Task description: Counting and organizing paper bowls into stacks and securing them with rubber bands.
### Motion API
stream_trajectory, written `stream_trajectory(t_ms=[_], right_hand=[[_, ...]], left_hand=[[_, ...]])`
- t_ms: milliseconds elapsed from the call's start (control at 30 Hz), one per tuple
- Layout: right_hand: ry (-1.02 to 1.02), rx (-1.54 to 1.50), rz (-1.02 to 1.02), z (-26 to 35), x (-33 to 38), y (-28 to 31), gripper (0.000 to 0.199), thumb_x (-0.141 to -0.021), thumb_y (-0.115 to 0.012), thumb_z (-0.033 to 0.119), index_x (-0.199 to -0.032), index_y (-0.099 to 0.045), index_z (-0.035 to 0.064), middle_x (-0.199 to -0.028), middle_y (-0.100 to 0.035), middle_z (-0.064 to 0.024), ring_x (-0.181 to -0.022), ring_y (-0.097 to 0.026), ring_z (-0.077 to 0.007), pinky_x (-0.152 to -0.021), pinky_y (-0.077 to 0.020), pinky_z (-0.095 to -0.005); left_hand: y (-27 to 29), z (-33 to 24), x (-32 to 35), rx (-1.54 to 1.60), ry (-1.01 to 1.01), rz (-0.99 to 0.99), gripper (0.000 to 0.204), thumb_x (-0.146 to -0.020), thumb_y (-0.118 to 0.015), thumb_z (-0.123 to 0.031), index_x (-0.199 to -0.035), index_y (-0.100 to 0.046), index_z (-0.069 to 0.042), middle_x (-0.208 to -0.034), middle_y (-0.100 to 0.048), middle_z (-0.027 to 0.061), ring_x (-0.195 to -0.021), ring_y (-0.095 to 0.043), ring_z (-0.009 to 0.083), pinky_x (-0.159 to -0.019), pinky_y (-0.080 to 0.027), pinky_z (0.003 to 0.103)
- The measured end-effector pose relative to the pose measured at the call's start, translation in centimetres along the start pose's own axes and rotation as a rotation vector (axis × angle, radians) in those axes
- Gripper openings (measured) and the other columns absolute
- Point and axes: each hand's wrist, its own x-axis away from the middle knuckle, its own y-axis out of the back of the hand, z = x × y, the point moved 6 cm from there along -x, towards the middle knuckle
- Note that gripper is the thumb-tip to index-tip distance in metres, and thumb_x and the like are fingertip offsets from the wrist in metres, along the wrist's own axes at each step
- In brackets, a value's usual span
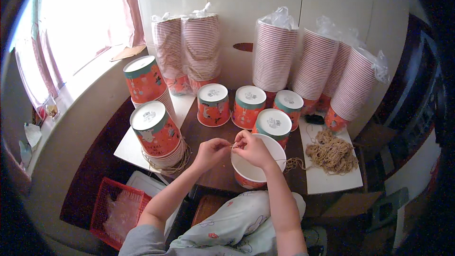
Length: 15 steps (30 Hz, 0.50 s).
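Observation:
Above the left rim of an upright white-lined paper bucket (274,143), my two hands meet fingertip to fingertip. My left hand (214,154) pinches a thin tan cord (295,162), and my right hand (252,150) pinches it close by; the bit between them is tiny. From the bucket's right side the cord trails toward a tangled heap of tan cords (333,153) on a white board. Just behind stands an upturned orange and green paper bucket (273,125), with several more upturned ones, such as this bucket (213,105), farther back.
Tall plastic-wrapped stacks of buckets (276,54) line the wall. At the left, a nested bucket stack (159,135) has cord loops around its base. A red plastic basket (111,208) holding clear plastic sits low at the left. Patterned cloth (237,223) covers my lap.

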Motion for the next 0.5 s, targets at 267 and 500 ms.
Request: stream_trajectory(t_ms=[267,500], right_hand=[[-0.016,-0.143,0.047,-0.4,0.1,0.0,0.023,-0.069,-0.063,0.009,-0.086,-0.050,0.0027,-0.074,-0.060,-0.0075,-0.066,-0.059,-0.0164,-0.060,-0.0467,-0.0293],[-0.044,-0.156,0.096,0.6,0.4,0.5,0.015,-0.073,-0.061,0.008,-0.082,-0.052,0.0011,-0.071,-0.056,-0.0036,-0.060,-0.053,-0.0084,-0.053,-0.0434,-0.0219]], left_hand=[[-0.7,0.1,0.3,0.549,0.225,0.278,0.011,-0.081,-0.055,-0.009,-0.087,-0.051,-0.002,-0.079,-0.055,0.0034,-0.068,-0.054,0.0104,-0.057,-0.048,0.024],[-0.8,0.7,0.2,0.757,0.213,0.255,0.019,-0.079,-0.056,-0.004,-0.096,-0.047,-0.004,-0.079,-0.055,0.0026,-0.073,-0.053,0.0095,-0.067,-0.045,0.023]])
